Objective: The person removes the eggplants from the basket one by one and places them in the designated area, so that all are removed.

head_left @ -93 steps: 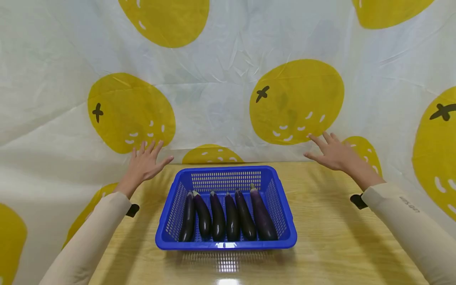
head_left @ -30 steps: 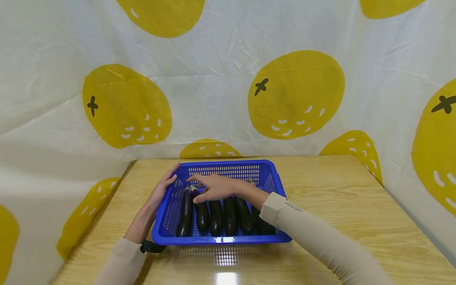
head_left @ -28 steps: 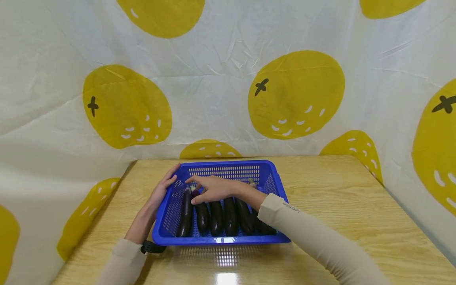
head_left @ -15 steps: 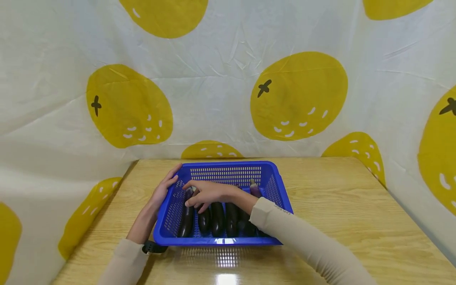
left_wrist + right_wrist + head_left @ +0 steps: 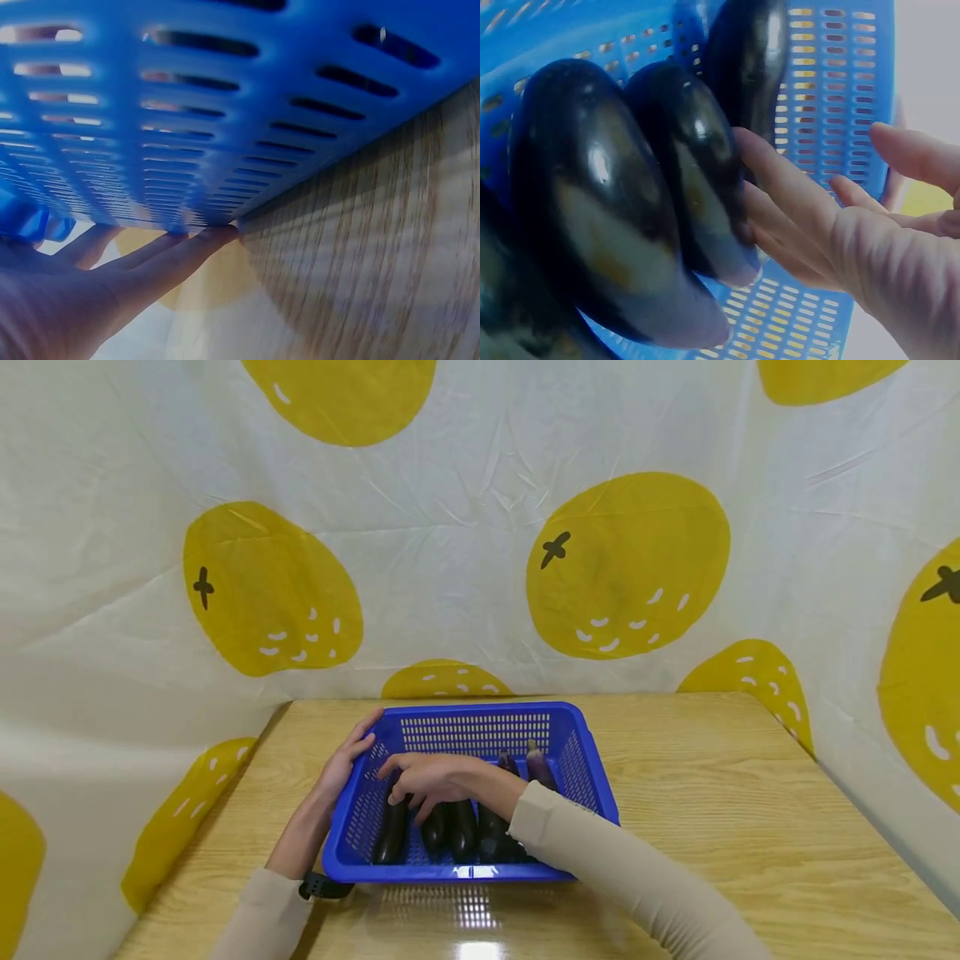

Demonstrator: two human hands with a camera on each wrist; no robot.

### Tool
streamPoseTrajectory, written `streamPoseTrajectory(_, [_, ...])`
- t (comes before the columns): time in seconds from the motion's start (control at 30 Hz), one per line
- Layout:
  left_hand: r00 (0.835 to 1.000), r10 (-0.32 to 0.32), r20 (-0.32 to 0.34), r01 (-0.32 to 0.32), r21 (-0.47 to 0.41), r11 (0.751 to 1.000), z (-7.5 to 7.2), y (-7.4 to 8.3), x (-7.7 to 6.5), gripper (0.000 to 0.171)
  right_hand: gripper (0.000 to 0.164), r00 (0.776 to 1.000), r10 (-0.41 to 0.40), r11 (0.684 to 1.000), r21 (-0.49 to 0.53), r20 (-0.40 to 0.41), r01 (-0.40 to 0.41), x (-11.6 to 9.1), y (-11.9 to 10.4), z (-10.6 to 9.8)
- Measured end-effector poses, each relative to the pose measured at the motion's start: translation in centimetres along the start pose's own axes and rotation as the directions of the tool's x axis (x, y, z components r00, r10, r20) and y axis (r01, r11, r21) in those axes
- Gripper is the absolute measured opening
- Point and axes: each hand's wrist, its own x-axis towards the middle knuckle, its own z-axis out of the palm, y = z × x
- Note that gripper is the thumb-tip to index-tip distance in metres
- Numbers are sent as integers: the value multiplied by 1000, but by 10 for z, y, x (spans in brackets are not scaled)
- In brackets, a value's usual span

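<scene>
A blue plastic basket [image 5: 480, 872] with slotted walls holds a row of dark purple eggplants. My left hand [image 5: 341, 768] rests at its left rim, with straight fingers against the outer wall [image 5: 187, 157] in the left wrist view. My right hand [image 5: 438, 777] reaches down inside over the left part of the row, fingers spread. Its fingertips sit right at the second eggplant [image 5: 697, 172] from the left, beside the leftmost eggplant [image 5: 390, 839]. A larger eggplant [image 5: 592, 195] lies on the other side. My hand and forearm hide most of the stem ends.
The basket stands on a light wooden table [image 5: 720, 777]. A white curtain [image 5: 442, 568] with yellow fruit prints hangs behind and along the sides. My right sleeve [image 5: 600, 868] crosses the basket's near right corner.
Both hands, at first raised beside the basket, have come in to it. My right hand has sunk lower and nearer among the eggplants; the second and third ones sit slightly further right.
</scene>
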Motion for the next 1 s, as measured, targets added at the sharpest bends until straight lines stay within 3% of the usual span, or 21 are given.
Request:
streamPoseTrajectory(0.17, [1000, 8, 6, -8, -24, 1000, 2, 0, 2, 55, 54, 1000, 3, 999, 40, -2, -3, 0, 1, 1])
streamPoseTrajectory(0.53, [1000, 23, -14, -22, 16, 1000, 1, 5, 4, 54, 50, 1000, -11, 993, 113, 10, 10, 5, 1, -4])
streamPoseTrajectory(0.77, [1000, 12, -13, -12, -23, 1000, 2, 2, 4, 55, 47, 1000, 0, 985, 170, 4, -1, 4, 3, -6])
streamPoseTrajectory(1.0, [1000, 30, -9, -30, -21, 999, -1, -2, 3, 55, 49, 1000, -3, 987, 161, 4, 2, 7, 5, -2])
